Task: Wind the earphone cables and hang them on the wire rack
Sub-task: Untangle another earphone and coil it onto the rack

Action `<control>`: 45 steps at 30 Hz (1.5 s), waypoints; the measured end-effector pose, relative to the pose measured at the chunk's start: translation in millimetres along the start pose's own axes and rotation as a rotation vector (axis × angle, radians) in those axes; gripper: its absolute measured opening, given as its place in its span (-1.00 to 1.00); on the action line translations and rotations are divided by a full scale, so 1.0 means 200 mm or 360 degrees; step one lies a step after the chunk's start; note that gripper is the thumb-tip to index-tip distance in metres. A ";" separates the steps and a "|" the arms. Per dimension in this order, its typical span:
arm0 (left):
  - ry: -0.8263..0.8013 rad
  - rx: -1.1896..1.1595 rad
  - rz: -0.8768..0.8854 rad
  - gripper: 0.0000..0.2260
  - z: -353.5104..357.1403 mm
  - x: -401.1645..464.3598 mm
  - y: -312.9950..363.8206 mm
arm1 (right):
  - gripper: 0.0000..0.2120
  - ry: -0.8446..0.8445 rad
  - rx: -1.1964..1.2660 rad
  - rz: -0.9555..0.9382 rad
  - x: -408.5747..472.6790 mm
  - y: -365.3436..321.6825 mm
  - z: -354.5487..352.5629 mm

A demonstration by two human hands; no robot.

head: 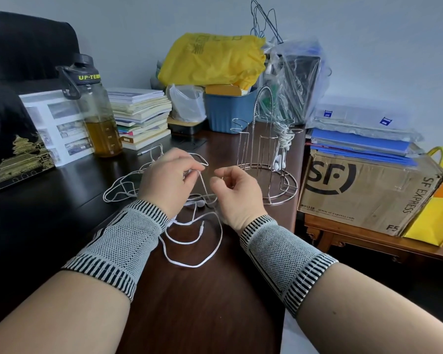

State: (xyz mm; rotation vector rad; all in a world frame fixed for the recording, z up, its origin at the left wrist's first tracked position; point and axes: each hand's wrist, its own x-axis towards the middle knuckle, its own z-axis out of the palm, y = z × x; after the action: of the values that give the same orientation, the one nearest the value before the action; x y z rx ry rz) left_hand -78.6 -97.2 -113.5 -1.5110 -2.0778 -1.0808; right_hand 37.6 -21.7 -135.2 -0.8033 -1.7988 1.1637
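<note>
Left hand (168,178) pinches white earphone cable (195,251) above desk (189,302). Right hand (237,191) fingers curled, grip unclear. Wire rack (265,159) just beyond, one wound cable hanging.

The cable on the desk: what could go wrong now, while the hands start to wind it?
1. The cable lies in loose crossing loops, so pulling may knot it.
2. One loop lies near the bottle; a pull might catch there.
3. The rack stands near the desk edge; a bump may tip it.
</note>
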 end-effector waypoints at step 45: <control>-0.0485 0.0415 -0.0249 -0.71 0.02 -0.01 -0.03 | -0.72 0.0346 0.1116 0.0496 0.03 -0.05 -0.08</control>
State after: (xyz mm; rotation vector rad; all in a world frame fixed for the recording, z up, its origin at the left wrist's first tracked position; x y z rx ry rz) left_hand -82.0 -96.7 -119.5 -1.4758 -2.4652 -0.6236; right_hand 48.5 -13.7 -121.4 -0.7530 -0.9911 1.6961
